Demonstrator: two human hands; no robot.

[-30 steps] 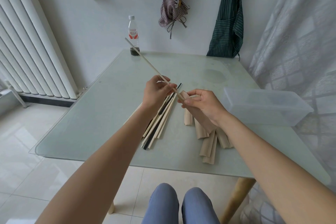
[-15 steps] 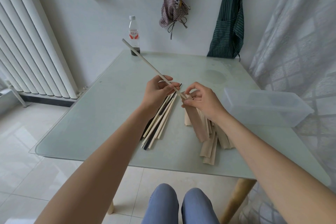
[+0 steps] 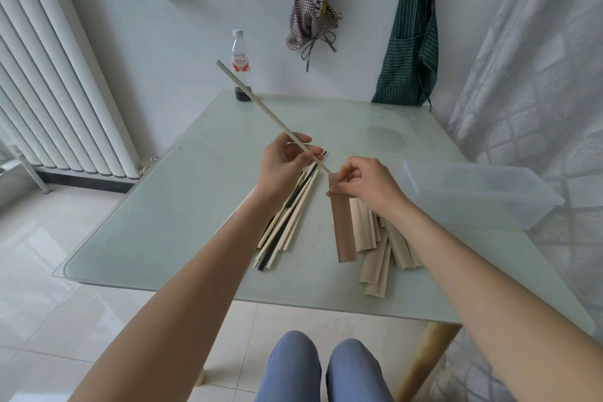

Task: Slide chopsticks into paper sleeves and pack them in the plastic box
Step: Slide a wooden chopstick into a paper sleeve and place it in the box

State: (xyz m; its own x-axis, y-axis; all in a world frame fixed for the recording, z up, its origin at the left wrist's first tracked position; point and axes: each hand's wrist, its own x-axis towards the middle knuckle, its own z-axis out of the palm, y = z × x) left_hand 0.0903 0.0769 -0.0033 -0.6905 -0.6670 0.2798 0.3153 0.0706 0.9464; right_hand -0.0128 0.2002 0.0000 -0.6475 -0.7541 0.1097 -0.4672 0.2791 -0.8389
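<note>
Above the tabletop [image 3: 202,192], the left hand [image 3: 284,166] pinches a chopstick [image 3: 261,111] whose tip meets the mouth of a paper sleeve [image 3: 342,225] pinched by the right hand [image 3: 368,186]. The chopstick's long axis runs up-left, away from the person; the sleeve hangs toward them. Keeping the mouth open and aligning both axes should ease sliding.

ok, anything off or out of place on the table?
Mostly tidy. One oddity: a dark chopstick lies in the otherwise pale chopstick pile. The paper sleeves lie fanned loosely. The plastic box sits at the table's right edge. No spill or damage visible.
</note>
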